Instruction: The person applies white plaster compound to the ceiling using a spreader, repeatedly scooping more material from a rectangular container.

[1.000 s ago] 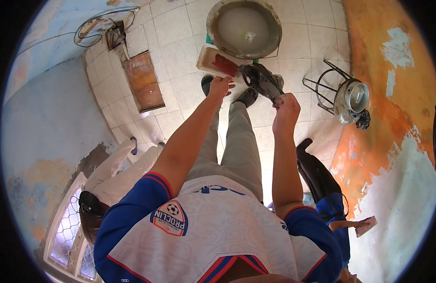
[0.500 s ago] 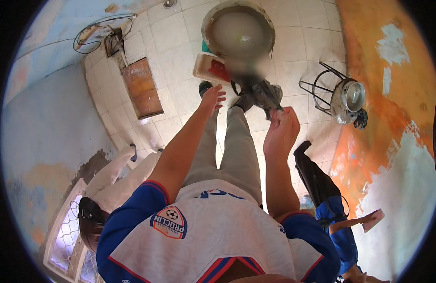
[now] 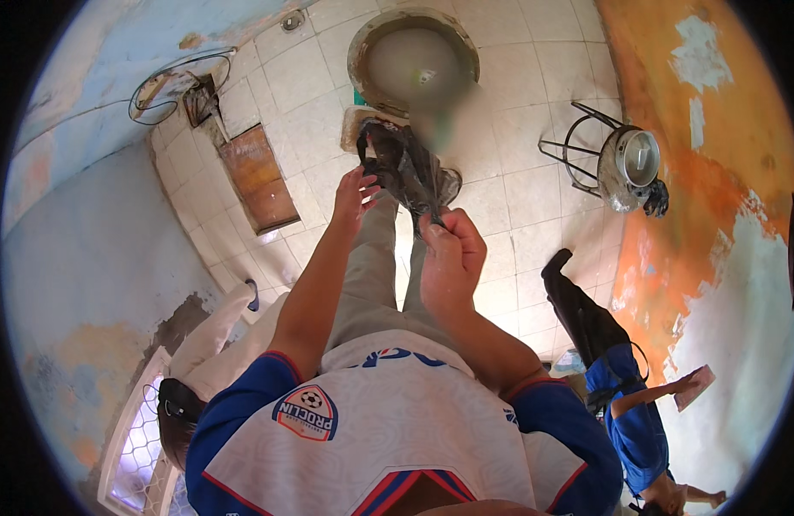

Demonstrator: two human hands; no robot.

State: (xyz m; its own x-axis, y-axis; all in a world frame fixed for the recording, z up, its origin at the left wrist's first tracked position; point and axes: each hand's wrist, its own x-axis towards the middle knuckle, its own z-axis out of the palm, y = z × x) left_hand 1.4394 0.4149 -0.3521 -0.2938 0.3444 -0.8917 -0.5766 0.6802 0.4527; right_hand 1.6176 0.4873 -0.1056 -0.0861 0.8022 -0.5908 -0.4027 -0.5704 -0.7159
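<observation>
A crinkled, shiny black plastic bag [image 3: 403, 163] hangs stretched out in front of my legs. My right hand [image 3: 453, 254] pinches its lower right end between thumb and fingers. At the bag's left edge is my left hand [image 3: 355, 196], fingers apart and seemingly touching the plastic. Past the bag stands a large round tub [image 3: 355, 64] of cloudy greyish liquid; the area at its near side is blurred. A cream tray [image 3: 349, 129] sits beside the tub, mostly hidden behind the bag.
To the right, a dark metal stool [image 3: 571, 146] carries a pale bucket [image 3: 639, 159]. A person in blue [image 3: 633, 413] holds a flat pad against the orange, patchy wall [image 3: 672, 241]. Another person's light trousers [image 3: 212, 331] show at left. A brown panel [image 3: 257, 176] lies in the tiled floor.
The black bag and my right hand have moved left, and the bag is now spread between both hands. My left hand has shifted left, to the bag's edge.
</observation>
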